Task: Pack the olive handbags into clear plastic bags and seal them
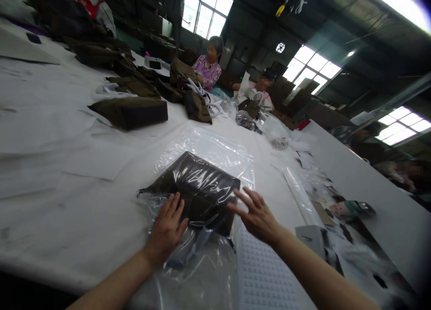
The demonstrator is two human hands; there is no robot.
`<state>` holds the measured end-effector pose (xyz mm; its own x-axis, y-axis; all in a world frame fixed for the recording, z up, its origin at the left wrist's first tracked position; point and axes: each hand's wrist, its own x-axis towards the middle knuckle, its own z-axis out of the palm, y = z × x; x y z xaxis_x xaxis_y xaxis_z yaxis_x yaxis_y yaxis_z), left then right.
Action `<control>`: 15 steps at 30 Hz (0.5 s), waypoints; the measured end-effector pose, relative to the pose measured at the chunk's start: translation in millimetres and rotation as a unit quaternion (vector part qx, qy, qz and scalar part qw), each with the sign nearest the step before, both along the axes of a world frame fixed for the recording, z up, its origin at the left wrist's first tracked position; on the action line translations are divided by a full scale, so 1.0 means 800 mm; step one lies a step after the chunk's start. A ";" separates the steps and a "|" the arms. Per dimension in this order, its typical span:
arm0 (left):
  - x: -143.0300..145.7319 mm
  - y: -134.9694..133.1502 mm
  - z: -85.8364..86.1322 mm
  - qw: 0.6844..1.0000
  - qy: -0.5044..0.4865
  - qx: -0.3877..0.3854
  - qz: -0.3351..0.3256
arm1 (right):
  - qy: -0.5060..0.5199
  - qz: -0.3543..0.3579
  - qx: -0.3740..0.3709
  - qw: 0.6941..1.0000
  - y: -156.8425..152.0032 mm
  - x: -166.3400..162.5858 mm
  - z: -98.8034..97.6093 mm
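Observation:
A dark brown bag (198, 179) lies inside a clear plastic bag (205, 278) on the white table in front of me. The plastic is shiny over the brown bag and loose at the near end. My left hand (167, 229) rests on the plastic at the near left of the brown bag, fingers stretched out. Beside the bag's right end is my right hand (256, 213), its fingers spread; whether the fingertips touch the plastic I cannot tell. Under the packed bag, more clear plastic sheets (215, 141) spread toward the far side.
More brown bags (134, 110) lie at the far left. A printed sheet of small labels (266, 274) sits near my right forearm. At the right are a bottle (352, 210) and a white box (310, 238). Two people (209, 69) work across the white table (67, 220).

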<state>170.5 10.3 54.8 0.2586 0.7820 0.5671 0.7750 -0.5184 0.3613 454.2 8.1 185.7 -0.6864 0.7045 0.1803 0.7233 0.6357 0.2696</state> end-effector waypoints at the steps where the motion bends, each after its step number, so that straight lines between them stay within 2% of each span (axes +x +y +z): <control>1: 0.000 0.003 0.001 1.000 -0.004 -0.007 -0.003 | -0.012 0.056 -0.002 0.998 -0.039 0.016 -0.020; 3: 0.001 0.012 0.003 1.000 -0.009 -0.017 -0.009 | -0.020 0.118 -0.009 0.993 -0.109 0.033 -0.066; 5: 0.004 0.026 0.005 1.000 -0.009 -0.021 -0.021 | 0.027 0.115 0.024 0.993 -0.154 0.030 -0.108; 7: 0.004 0.042 0.009 0.999 0.001 -0.023 -0.041 | 0.051 0.103 -0.002 0.993 -0.169 0.013 -0.132; 8: 0.003 0.048 0.012 0.998 0.009 -0.028 -0.054 | 0.053 0.101 -0.045 0.992 -0.167 0.002 -0.136; 11: -0.014 0.048 0.026 0.996 0.021 -0.047 -0.079 | 0.081 0.102 -0.220 0.967 -0.147 -0.030 -0.116; 13: -0.036 0.022 0.035 0.993 0.017 -0.068 -0.099 | 0.132 0.082 -0.318 0.935 -0.132 -0.044 -0.090; 15: -0.058 -0.021 0.038 0.982 0.029 -0.107 -0.151 | 0.190 0.036 -0.384 0.903 -0.121 -0.053 -0.066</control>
<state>124.2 -6.2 85.2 0.5245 0.7643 0.3752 0.6202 -0.6449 0.4466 411.7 -88.8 132.9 -0.7270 0.6777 -0.1103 0.6202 0.5792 -0.5290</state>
